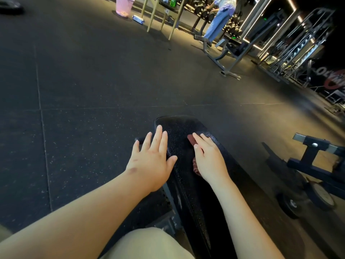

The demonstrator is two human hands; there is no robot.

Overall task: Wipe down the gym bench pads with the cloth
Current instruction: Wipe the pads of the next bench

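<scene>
- Bench pad (179,131): black, textured upholstery with a glossy sheen. It runs from the lower right of the head view up to a rounded end near the centre.
- Cloth (191,140): reddish-brown. It lies flat on the pad near the rounded end, mostly covered by the right hand. One corner shows beside the fingertips and another part shows below the palm.
- Right hand (209,157): palm down on the cloth, fingers straight and close together, pressing the cloth onto the pad.
- Left hand (151,159): palm down at the pad's left edge, fingers straight and spread wide, holding nothing. The thumb rests on the pad surface.
- Trouser leg (149,243): beige, at the bottom edge, beside the bench frame.
- Floor (84,90): dark rubber tiles with pale flecks and visible seams between tiles.
- Wheeled frame (317,165): dark metal, standing on the floor to the right of the bench.
- Dumbbell rack (205,10): far end of the room, with a second person (218,19) in light blue clothing standing at it.
- Pink basket (124,5): on the floor at the top, beside pale wooden legs (155,14).
- Cable machine (298,43): grey metal, upper right, under lit strip lights.
</scene>
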